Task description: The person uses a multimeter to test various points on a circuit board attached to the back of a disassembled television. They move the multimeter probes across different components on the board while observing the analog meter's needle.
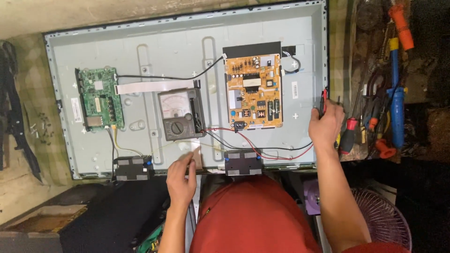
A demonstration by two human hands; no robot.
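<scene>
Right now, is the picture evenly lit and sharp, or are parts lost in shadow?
Head view: the grey panel back is brightly, evenly lit; the tool rack at right falls into dark shadow; the right hand and left hand look slightly soft; panel edges bow slightly.

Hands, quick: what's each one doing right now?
Left hand: open, fingertips touching the flat ribbon strip near the multimeter.
Right hand: closed, holding the red and black test probes.

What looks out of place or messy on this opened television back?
Nothing looks damaged. The analog multimeter lies directly on the metal back panel, its red and black leads trailing loosely to the right hand. Loose screws lie scattered left.
</scene>
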